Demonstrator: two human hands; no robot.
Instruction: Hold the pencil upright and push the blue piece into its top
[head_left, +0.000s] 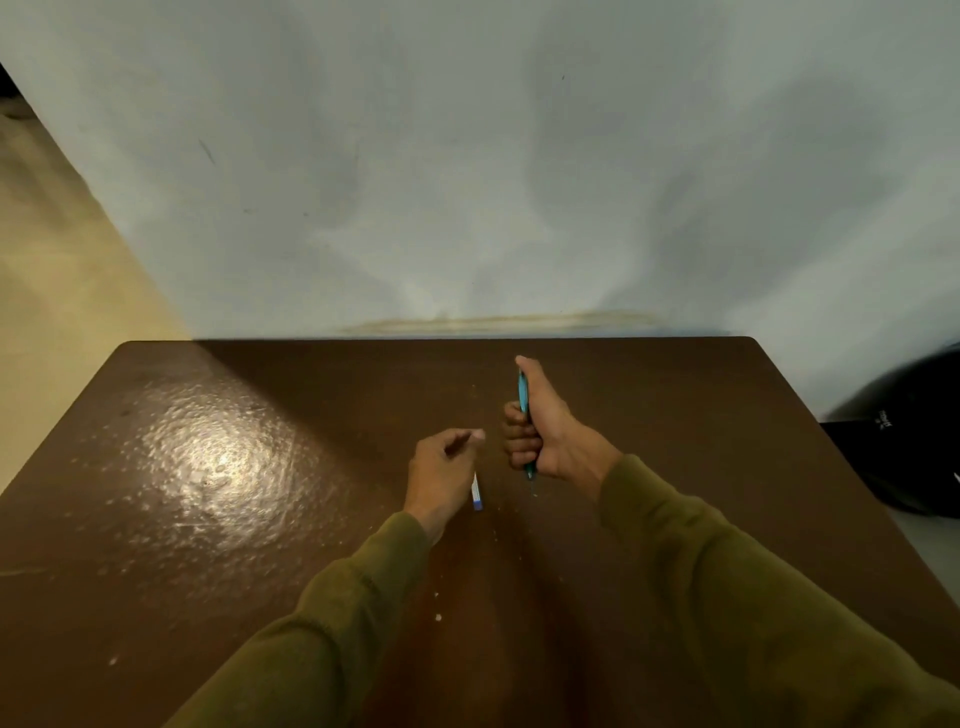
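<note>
My right hand (545, 426) grips a teal pen (522, 395) in a fist above the brown table (208, 467). The pen stands nearly upright, with my thumb stretched along its upper part and its tip poking out below the fist. Just to the left, my left hand (441, 467) has its fingers curled, thumb against the forefinger. A small white piece with a blue end (477, 496) sticks out beneath that hand and appears held in it. The two hands are close together but apart. Both arms wear olive sleeves.
The table's far edge meets a pale grey wall (467, 182). A dark rounded object (909, 431) stands off the table's right side. Beige floor (52, 260) shows at the left. Small pale specks dot the tabletop.
</note>
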